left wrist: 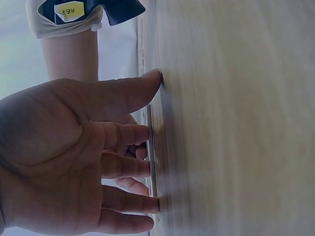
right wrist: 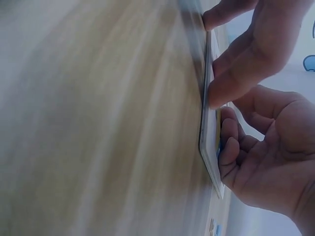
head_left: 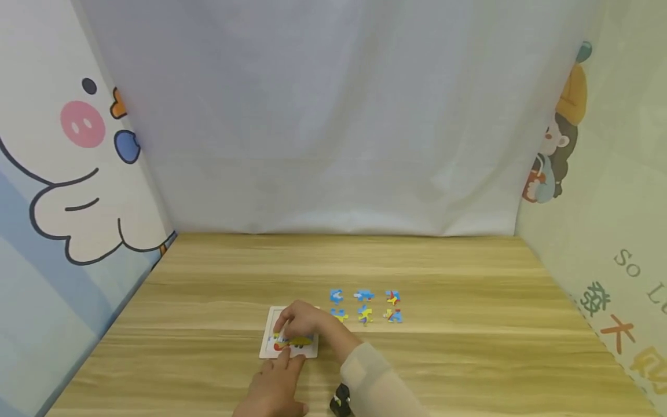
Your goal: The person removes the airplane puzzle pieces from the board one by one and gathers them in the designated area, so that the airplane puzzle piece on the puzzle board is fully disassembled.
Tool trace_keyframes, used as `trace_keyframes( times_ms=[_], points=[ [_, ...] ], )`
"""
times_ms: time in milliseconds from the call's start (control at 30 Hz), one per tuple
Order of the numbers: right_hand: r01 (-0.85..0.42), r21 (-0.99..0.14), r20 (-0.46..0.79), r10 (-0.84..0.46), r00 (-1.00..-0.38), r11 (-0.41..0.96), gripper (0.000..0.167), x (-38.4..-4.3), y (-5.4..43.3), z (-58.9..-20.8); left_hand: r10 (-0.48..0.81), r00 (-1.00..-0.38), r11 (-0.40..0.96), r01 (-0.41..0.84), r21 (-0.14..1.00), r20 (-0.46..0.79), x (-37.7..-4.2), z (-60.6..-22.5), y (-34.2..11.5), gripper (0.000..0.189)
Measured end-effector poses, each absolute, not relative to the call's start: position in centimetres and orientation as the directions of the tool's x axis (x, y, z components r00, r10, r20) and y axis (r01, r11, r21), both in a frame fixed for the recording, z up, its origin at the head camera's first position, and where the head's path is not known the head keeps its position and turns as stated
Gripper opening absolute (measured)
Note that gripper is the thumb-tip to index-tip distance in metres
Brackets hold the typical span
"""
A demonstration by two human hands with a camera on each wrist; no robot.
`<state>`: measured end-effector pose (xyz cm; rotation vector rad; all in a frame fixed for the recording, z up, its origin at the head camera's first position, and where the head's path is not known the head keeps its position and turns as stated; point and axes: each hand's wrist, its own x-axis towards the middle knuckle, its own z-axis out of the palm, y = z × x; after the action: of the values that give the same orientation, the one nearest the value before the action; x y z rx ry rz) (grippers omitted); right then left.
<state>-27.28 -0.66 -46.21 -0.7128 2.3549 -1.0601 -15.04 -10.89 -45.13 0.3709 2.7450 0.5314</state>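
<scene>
A white-framed jigsaw board (head_left: pixel 264 347) lies on the table, with a few colourful pieces (head_left: pixel 300 341) set in its near part. My right hand (head_left: pixel 304 318) reaches over the board from the right. Its thumb and index finger pinch down at a puzzle piece on the left of the board, mostly hidden beneath them. Curled fingers of this right hand (right wrist: pixel 266 152) show low over the board in the right wrist view. My left hand (head_left: pixel 276 385) lies at the near side, its extended fingertips touching the board's near edge. In the left wrist view, the left hand's (left wrist: pixel 83 162) palm and thumb show.
Several loose jigsaw pieces (head_left: pixel 365 314) lie in two rows right of the board and beyond it. A black wrist device (head_left: pixel 341 399) sits by the right sleeve. A pale curtain (head_left: pixel 333 127) hangs behind the wooden table (head_left: pixel 458 347), with printed walls at both sides.
</scene>
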Motion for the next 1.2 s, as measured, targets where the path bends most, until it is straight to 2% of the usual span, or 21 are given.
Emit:
trace_keyframes(
  times_ms=[567, 833, 1067, 1200],
  points=[
    [-0.181, -0.892, -0.134, -0.625, -0.769, 0.414, 0.018, -26.69, -0.83, -46.39, 0.337, -0.92, 0.894, 0.246, 0.374, -0.199, -14.92, -44.92, -10.94, 0.075],
    [-0.063, -0.944, -0.116, -0.506, -0.855, 0.323, 0.019, -26.49, -0.78, -46.26, 0.334, -0.914, 0.898, 0.236, 0.372, -0.228, -15.08, -44.86, -10.95, 0.074],
    [-0.029, -0.956, -0.134, -0.522, -0.842, 0.292, 0.018, -26.55, -0.63, -46.28, 0.323, -0.909, 0.896, 0.205, 0.393, -0.263, -15.12, -45.12, -11.04, 0.075],
    [-0.038, -0.954, -0.122, -0.501, -0.857, 0.298, 0.019, -26.49, -0.48, -46.04, 0.323, -0.915, 0.894, 0.21, 0.396, -0.243, -15.18, -45.16, -11.09, 0.075]
  ],
)
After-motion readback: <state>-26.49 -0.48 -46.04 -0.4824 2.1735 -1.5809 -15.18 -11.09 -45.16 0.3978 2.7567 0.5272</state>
